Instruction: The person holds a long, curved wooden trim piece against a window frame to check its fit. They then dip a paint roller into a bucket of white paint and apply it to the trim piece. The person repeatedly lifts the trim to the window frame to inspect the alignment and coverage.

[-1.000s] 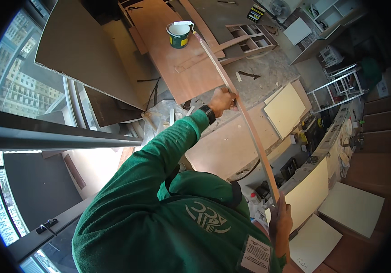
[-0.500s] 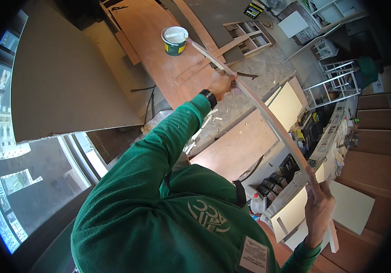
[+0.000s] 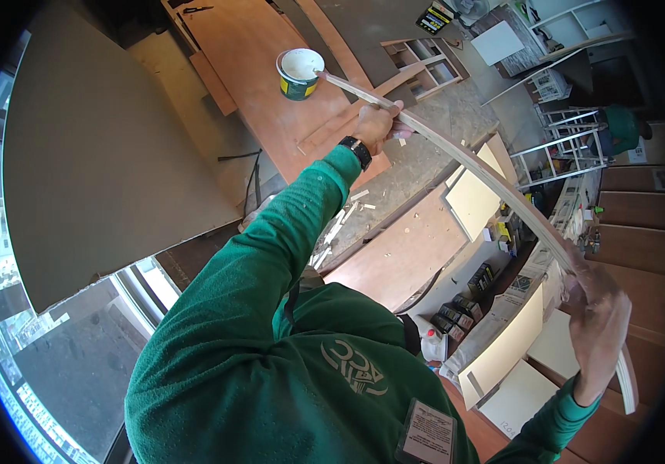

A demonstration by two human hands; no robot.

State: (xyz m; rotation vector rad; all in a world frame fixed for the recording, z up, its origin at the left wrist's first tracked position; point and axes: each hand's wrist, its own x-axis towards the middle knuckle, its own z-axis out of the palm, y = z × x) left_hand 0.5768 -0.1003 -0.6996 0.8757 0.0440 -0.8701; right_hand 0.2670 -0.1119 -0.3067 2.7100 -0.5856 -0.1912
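A long, thin wooden strip (image 3: 487,175) slants across the view and looks curved here. My left hand (image 3: 376,127), with a dark watch at the wrist, is closed around it near its far end. That end comes up to the rim of a green and yellow bucket (image 3: 298,90) with white inside; whether they touch I cannot tell. Toward the strip's near end, at the right, my right hand (image 3: 600,321) grips it, slightly smeared by motion. The tail of the strip sticks out past this hand.
The bucket stands on a reddish wooden board (image 3: 259,93). A large brown panel (image 3: 108,170) leans at the left by a window. White ladders (image 3: 560,155) and a person in green (image 3: 622,129) are at the right. Wood scraps (image 3: 338,224) and dark boxes (image 3: 456,313) lie below.
My right hand has moved right and a little upward in the view, taking the strip's near end along. My left hand has shifted slightly left. Both keep hold of the strip.
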